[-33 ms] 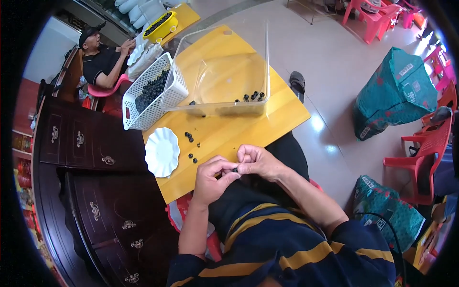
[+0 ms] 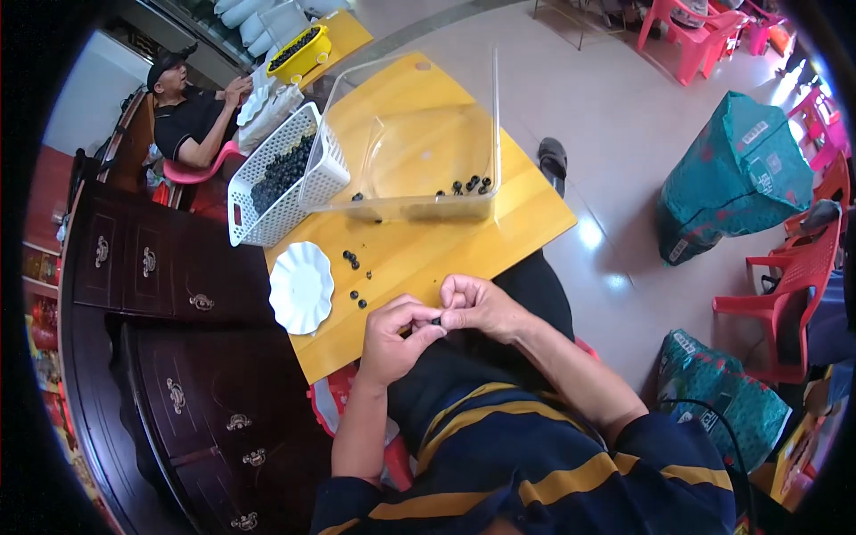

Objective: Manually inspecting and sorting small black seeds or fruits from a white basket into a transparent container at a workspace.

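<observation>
My left hand (image 2: 392,337) and my right hand (image 2: 480,308) meet at the near edge of the wooden table. Pinched between their fingertips is a small black round bead-like piece (image 2: 436,322), mostly hidden; its exact kind is unclear. Several similar loose black pieces (image 2: 354,294) lie on the table just beyond my left hand. To their left sits a white scalloped plate (image 2: 301,287) with nothing on it. Farther off stands a large clear plastic tub (image 2: 428,209) with several black pieces inside. Left of the tub, a white perforated basket (image 2: 245,223) holds a heap of them.
The yellow wooden table (image 2: 526,209) supports the tub. Dark drawers (image 2: 205,383) flank the left side. Another person (image 2: 192,120) sits at the far left, near a yellow container (image 2: 312,61) of black pieces. Teal bags (image 2: 736,183) and red chairs (image 2: 776,299) stand at right.
</observation>
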A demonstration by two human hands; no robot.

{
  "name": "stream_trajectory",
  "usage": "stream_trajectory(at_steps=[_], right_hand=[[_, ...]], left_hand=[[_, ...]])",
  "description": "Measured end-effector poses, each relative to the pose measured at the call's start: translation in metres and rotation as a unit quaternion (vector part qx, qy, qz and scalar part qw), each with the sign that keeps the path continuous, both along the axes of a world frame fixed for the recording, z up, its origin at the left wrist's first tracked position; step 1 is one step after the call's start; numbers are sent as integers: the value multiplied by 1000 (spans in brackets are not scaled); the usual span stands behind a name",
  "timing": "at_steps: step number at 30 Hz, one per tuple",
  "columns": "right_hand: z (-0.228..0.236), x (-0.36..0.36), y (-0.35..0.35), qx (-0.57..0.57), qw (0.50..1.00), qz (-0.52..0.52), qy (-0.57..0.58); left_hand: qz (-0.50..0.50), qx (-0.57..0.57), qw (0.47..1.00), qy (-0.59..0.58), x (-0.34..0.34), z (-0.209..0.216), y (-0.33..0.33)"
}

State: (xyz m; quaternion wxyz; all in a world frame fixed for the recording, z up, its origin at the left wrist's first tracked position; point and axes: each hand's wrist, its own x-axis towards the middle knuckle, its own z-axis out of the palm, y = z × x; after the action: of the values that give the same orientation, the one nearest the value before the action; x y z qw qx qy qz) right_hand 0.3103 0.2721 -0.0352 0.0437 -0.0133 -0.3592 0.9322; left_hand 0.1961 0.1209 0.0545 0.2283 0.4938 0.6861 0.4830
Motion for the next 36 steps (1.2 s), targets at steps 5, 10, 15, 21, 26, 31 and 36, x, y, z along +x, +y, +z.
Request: stream_trajectory(at_steps=[5, 10, 15, 21, 26, 31, 36], right_hand=[[0, 1, 1, -31, 999, -1, 8], [6, 3, 2, -34, 999, -8, 2], [6, -1, -2, -54, 997, -31, -36], [11, 3, 5, 5, 996, -15, -88], [13, 2, 2, 10, 995, 8, -95], [12, 3, -3, 16, 995, 13, -101], [0, 5, -1, 11, 993, 8, -115]], left_hand=[[20, 1, 1000, 9, 5, 3, 2], [3, 6, 1000, 19, 1, 2, 7], [40, -51, 996, -56, -1, 3, 4], [14, -124, 978, -165, -51, -4, -5], [59, -231, 969, -59, -148, 11, -22], [223, -55, 973, -14, -240, 59, -34], [289, 15, 957, 10, -226, 83, -20]])
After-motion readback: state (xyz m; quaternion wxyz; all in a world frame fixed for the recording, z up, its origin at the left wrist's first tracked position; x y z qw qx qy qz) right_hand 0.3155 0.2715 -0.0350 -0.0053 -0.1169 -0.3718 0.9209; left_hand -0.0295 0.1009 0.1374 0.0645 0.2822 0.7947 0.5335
